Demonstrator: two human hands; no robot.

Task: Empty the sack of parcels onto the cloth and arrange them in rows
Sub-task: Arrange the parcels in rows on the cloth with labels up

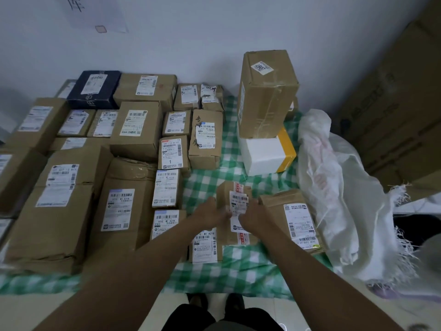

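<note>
While the sack is lying slack, the arranging step is proceeding as follows.

Step in hand: the person is working on a small brown parcel (235,211), which is sitting on the green checked cloth (210,180) among the near-right parcels; emptying is judged finished, arranging is under way.

Left hand: the left hand (211,215) is gripping the parcel's left edge, fingers curling round it.

Right hand: the right hand (253,217) is holding the parcel's right side near its white label; its fingers are bending over the edge, though how firmly cannot be told.

Sack: the white woven sack (334,187) is lying crumpled at the cloth's right edge, apparently empty.

Rows: the sorted parcels (136,130) are filling the left half in close columns, labels facing up.

Unsorted: a labelled flat parcel (296,220) is touching the held one on its right; a tall box (267,91) is standing on a white and yellow box (265,151) at the back.

Next move: the parcel is probably needing a lift and a place label-up in the bare strip beside the rightmost column, squared to its neighbours.
</note>
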